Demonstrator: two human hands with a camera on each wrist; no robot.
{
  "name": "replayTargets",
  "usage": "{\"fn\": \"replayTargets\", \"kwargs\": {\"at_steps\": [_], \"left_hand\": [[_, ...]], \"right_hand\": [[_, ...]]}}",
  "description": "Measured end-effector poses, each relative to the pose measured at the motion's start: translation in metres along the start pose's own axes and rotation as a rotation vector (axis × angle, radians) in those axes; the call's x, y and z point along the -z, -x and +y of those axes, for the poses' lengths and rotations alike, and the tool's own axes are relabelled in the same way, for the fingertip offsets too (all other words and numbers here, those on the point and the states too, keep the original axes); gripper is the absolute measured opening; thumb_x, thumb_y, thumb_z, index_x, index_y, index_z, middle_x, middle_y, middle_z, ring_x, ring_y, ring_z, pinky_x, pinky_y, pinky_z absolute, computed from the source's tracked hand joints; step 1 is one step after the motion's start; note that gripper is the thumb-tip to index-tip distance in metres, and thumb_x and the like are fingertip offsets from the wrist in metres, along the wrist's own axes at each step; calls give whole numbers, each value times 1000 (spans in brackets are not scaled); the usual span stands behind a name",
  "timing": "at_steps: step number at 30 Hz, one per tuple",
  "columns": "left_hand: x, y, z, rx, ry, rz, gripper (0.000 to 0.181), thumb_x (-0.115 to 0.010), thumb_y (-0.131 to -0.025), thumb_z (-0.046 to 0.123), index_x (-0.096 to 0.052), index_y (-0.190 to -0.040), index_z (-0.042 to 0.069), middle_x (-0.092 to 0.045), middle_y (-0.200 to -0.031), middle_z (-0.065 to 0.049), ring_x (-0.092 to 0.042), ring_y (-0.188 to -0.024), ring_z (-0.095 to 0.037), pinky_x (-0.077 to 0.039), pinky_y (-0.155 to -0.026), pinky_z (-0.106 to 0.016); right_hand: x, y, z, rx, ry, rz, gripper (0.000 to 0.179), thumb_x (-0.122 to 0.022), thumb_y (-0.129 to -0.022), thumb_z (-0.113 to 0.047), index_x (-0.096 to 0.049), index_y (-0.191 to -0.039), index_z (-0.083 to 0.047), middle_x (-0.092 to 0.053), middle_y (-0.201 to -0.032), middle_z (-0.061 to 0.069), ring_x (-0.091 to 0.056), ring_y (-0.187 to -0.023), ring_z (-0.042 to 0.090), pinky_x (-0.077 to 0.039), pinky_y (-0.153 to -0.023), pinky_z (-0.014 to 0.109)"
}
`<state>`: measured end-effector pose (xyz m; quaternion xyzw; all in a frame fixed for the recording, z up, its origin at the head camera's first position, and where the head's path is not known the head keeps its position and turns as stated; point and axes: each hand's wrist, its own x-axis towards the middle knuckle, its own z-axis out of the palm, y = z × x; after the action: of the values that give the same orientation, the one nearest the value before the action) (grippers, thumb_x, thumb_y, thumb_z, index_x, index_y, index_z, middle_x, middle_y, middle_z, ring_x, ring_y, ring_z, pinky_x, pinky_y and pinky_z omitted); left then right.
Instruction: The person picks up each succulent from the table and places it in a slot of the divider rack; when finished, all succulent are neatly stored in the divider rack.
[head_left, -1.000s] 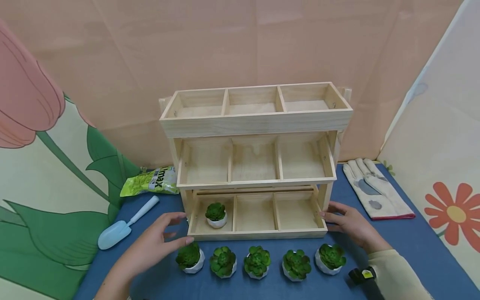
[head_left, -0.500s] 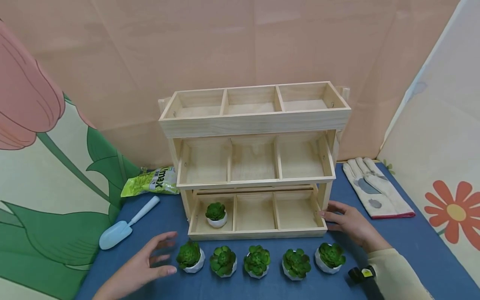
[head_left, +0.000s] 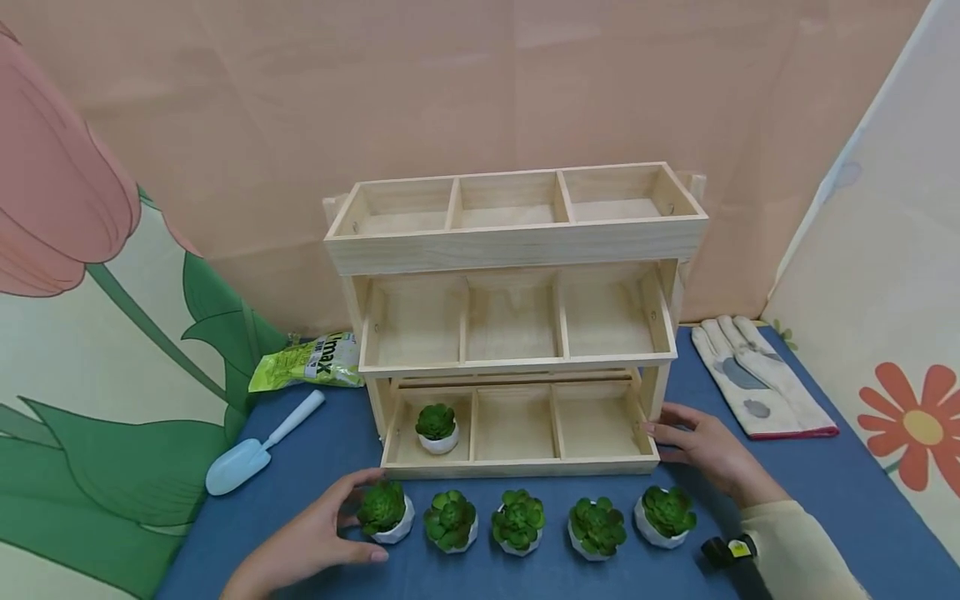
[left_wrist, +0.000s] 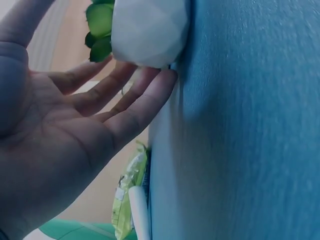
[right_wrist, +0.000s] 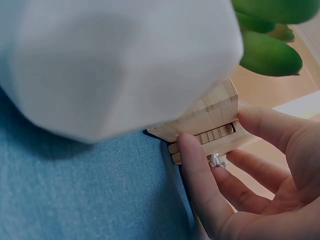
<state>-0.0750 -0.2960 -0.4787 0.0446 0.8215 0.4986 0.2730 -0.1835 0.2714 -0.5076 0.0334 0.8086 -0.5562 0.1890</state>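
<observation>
My left hand (head_left: pixel 318 533) curves loosely about the leftmost potted succulent (head_left: pixel 384 510), thumb in front and fingers behind. In the left wrist view, fingertips (left_wrist: pixel 162 87) sit at the white faceted pot (left_wrist: pixel 150 32), which stands on the cloth; whether they touch it is unclear. A wooden three-tier shelf (head_left: pixel 517 246) stands behind the row. At the right end of its bottom box (head_left: pixel 517 468), my right hand (head_left: pixel 708 454) rests its fairly straight fingers against the wood. Inside that box, a small succulent (head_left: pixel 437 427) sits in the left compartment.
Several more potted succulents (head_left: pixel 517 521) line the blue cloth (head_left: pixel 337 442) before the shelf. A light-blue trowel (head_left: pixel 251 454) and a green bag (head_left: pixel 307 362) lie left. White gloves (head_left: pixel 757 383) lie right. A small black object (head_left: pixel 723 550) is by the right sleeve.
My left hand left the shelf's lower left end, drew back toward me, then moved right to the leftmost succulent. My right hand stays at the shelf's right end.
</observation>
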Motion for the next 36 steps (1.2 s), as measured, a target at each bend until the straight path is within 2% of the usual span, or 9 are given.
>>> {"fn": "replayTargets", "kwargs": {"at_steps": [2, 6, 11, 26, 36], "left_hand": [[0, -3, 0, -12, -12, 3, 96, -88, -91, 29, -30, -165, 9, -32, -170, -24, -42, -151, -46, -52, -114, -58], [-1, -8, -3, -34, -40, 9, 94, -89, -89, 27, -34, -162, 7, -38, -165, -23, -52, -140, -36, -58, -103, -40], [-3, -12, -9, -50, -55, 18, 90, -90, -88, 26, -37, -158, 6, -47, -154, -21, -58, -126, -27, -55, -91, -25], [-6, -16, -10, -50, -73, 33, 80, -91, -86, 25, -44, -147, 2, -49, -143, -21, -57, -122, -26, -53, -89, -21], [-6, -16, -10, -60, -72, 27, 78, -91, -87, 26, -46, -147, 4, -51, -142, -20, -58, -121, -26, -53, -89, -21]], "right_hand": [[1, 1, 0, -4, -2, -5, 80, -69, -106, -36, -32, -166, 3, -43, -161, 34, -63, -137, 41, -64, -100, 49], [2, 2, -2, -10, 0, -7, 81, -69, -106, -37, -31, -166, 2, -41, -162, 34, -61, -139, 43, -64, -101, 49], [1, 1, -2, -14, 8, 6, 82, -69, -106, -38, -31, -166, 3, -41, -162, 35, -59, -140, 45, -64, -101, 50], [1, -1, 0, -21, -6, 12, 84, -70, -105, -39, -31, -166, 2, -41, -161, 34, -63, -137, 42, -65, -100, 48], [0, 1, -1, -23, -6, 15, 84, -70, -105, -39, -31, -166, 2, -41, -162, 34, -61, -139, 44, -64, -101, 49]]}}
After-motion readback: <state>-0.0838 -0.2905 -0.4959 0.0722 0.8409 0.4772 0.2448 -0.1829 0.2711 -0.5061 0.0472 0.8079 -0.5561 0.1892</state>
